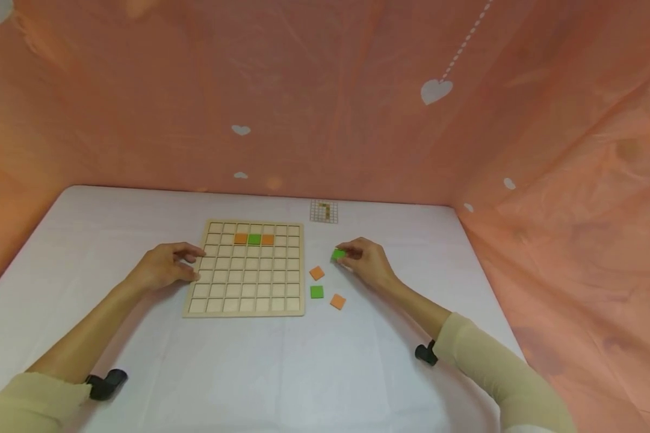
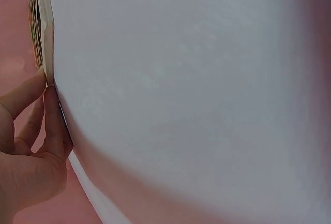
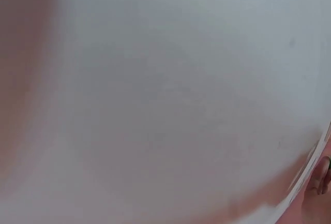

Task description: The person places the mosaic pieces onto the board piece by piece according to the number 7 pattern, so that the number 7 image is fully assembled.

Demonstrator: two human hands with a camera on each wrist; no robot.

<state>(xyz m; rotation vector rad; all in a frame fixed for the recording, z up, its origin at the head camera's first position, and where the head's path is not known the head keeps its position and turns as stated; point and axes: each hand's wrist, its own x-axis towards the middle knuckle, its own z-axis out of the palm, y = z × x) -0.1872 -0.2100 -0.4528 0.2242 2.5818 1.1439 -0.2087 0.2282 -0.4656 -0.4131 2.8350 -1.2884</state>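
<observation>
A square wooden grid board (image 1: pixel 249 316) lies on the table. Along one of its upper rows sit an orange tile (image 1: pixel 241 239), a green tile (image 1: pixel 254 240) and another orange tile (image 1: pixel 268 240), side by side. My left hand (image 1: pixel 165 264) rests at the board's left edge, thumb and forefinger spread apart along it; the left wrist view shows its fingertips touching that edge. Off the board's right side, my right hand (image 1: pixel 367 262) pinches a green tile (image 1: pixel 338 255) between thumb and fingers. In the right wrist view only part of this hand (image 3: pixel 316 195) shows, at the lower right border.
Loose on the white table (image 1: pixel 222 373), right of the board, lie an orange tile (image 1: pixel 316 273), a green tile (image 1: pixel 316 291) and another orange tile (image 1: pixel 338 301). A small grid pattern card (image 1: pixel 324 211) lies near the back edge. Behind hangs an orange cloth (image 1: pixel 325 90) with white hearts.
</observation>
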